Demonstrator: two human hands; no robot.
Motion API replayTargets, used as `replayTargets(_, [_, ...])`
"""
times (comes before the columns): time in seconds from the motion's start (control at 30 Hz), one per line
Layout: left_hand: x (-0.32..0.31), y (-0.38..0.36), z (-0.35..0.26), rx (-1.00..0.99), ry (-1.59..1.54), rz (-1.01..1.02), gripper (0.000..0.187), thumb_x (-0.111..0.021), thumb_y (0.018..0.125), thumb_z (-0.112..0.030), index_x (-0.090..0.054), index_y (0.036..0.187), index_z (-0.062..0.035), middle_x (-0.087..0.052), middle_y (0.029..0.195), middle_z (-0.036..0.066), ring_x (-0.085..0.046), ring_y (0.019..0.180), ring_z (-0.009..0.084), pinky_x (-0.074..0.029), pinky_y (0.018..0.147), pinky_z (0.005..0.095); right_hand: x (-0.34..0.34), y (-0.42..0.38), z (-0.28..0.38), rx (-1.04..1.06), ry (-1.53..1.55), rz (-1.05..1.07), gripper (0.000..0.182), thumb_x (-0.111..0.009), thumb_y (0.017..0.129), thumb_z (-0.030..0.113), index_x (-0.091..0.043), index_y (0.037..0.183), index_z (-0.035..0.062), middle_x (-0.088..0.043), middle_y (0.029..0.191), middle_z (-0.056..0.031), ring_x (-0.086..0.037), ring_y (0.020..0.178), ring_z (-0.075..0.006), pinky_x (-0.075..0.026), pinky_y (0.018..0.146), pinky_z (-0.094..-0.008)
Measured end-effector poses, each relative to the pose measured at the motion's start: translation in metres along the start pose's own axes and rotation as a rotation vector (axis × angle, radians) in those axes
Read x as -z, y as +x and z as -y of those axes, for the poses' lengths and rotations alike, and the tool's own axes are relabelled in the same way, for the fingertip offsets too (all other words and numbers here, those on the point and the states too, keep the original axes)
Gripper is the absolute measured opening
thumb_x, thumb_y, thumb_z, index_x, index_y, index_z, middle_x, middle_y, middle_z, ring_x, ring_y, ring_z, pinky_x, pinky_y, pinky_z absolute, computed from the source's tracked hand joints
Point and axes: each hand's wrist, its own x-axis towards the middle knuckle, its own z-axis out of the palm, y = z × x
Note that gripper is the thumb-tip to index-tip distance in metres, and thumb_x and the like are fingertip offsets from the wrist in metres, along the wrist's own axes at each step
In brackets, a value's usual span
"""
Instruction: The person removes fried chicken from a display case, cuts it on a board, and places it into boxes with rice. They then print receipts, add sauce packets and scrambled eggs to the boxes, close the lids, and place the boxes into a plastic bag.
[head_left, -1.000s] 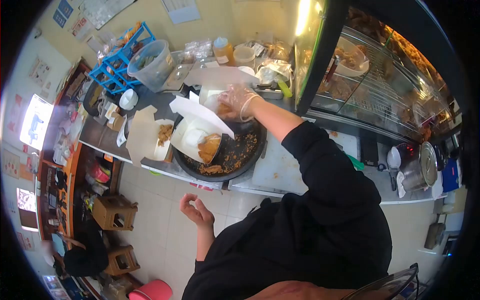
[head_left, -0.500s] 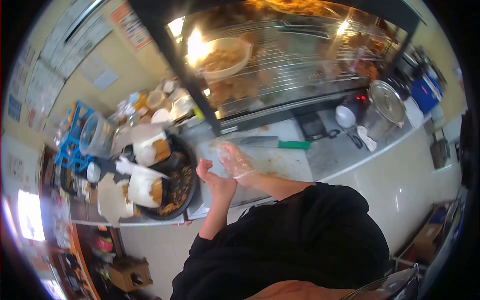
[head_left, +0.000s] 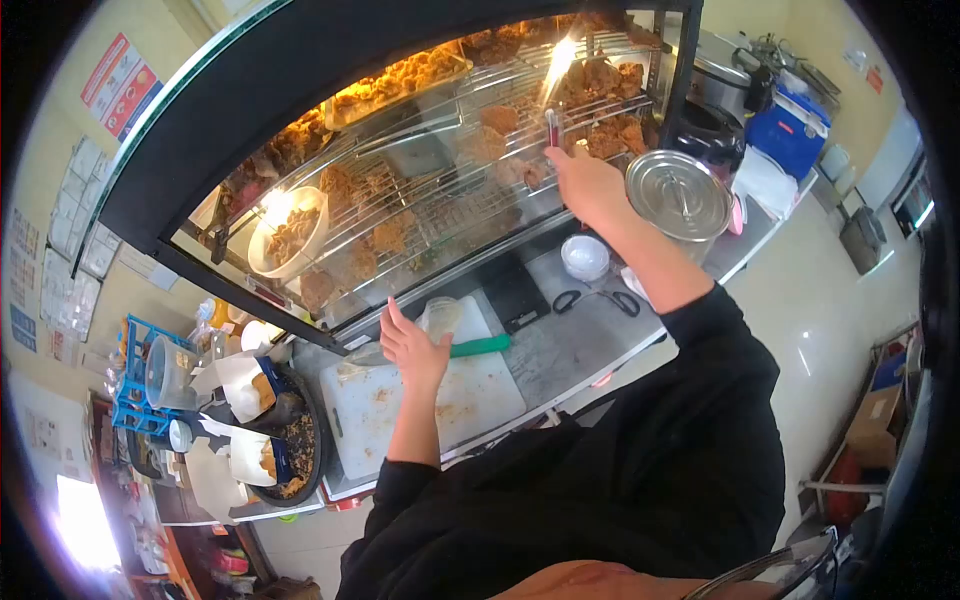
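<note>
My right hand [head_left: 590,188] is up at the front of the glass display case, its fingers closed on the small red-and-clear handle [head_left: 553,128] of the glass. My left hand [head_left: 412,345] is held over the white cutting board [head_left: 365,425] with fingers stretched and thumb apart, holding nothing. Just beyond it a crumpled clear plastic glove [head_left: 442,316] lies by the board's far edge. A knife with a green handle [head_left: 482,346] rests across the board, its blade partly hidden behind my left hand. Brown crumbs dot the board.
Inside the case, fried pieces [head_left: 498,120] sit on wire racks beside a white bowl [head_left: 290,235]. Left of the board stands a black pan [head_left: 318,440] with open white boxes [head_left: 250,460]. Scissors [head_left: 597,301], a small white bowl [head_left: 585,258] and a lidded steel pot [head_left: 680,195] are to the right.
My hands were together over the board, the right in a clear glove. Now the glove lies on the board, and my bare right hand has moved up and right to the case handle.
</note>
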Motion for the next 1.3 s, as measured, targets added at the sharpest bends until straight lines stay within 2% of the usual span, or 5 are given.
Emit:
replayTargets(0.33, [0.057,-0.117,0.089,0.129,-0.112,-0.172,0.023,-0.065,0.084,-0.012,-0.060,0.105,-0.0051,-0.055,0.108,0.016,-0.050,0.106,0.0352,-0.038,0.092,0.0436,0.003,0.023,-0.080,-0.071,-0.090,-0.058,0.038,-0.046,0.086,0.010,-0.059,0.120,0.0223,-0.063,0.111,-0.0179,-0.063,0.092,-0.0376,-0.050,0.076,-0.0490])
replayTargets(0.6, [0.117,-0.194,0.151,0.452,-0.166,-0.373,0.014,-0.063,0.087,-0.013,-0.061,0.078,-0.0034,-0.059,0.091,0.010,-0.052,0.089,0.0287,-0.042,0.080,0.0380,-0.040,0.045,-0.172,-0.520,-0.399,-0.088,0.046,-0.046,0.094,0.034,-0.046,0.136,0.0184,-0.064,0.114,-0.0190,-0.062,0.104,-0.0383,-0.049,0.083,-0.0518])
replayTargets(0.77, [0.153,-0.245,0.216,0.511,-0.132,-0.505,0.013,-0.062,0.089,-0.015,-0.062,0.083,-0.0033,-0.061,0.091,0.010,-0.054,0.089,0.0284,-0.043,0.079,0.0371,-0.053,-0.033,0.047,-0.068,0.076,-0.304,0.034,-0.048,0.095,0.031,-0.061,0.119,0.0115,-0.066,0.113,-0.0132,-0.064,0.102,-0.0323,-0.050,0.082,-0.0426])
replayTargets(0.97, [0.242,-0.288,0.338,0.544,-0.010,-0.540,0.015,-0.060,0.091,-0.017,-0.062,0.093,-0.0022,-0.061,0.090,0.012,-0.057,0.088,0.0300,-0.045,0.078,0.0384,-0.092,-0.147,0.328,0.202,0.660,0.010,0.024,-0.053,0.093,0.027,-0.068,0.106,0.0131,-0.069,0.087,-0.0126,-0.067,0.079,-0.0272,-0.051,0.071,-0.0375])
replayTargets(1.3, [0.295,-0.167,0.477,0.407,0.080,-0.335,0.031,-0.057,0.091,-0.022,-0.057,0.116,-0.0050,-0.062,0.106,0.017,-0.059,0.101,0.0345,-0.047,0.085,0.0439,-0.173,-0.156,0.532,0.229,0.579,0.268,0.028,-0.048,0.094,0.027,-0.064,0.110,0.0105,-0.068,0.094,-0.0186,-0.064,0.090,-0.0374,-0.049,0.079,-0.0455])
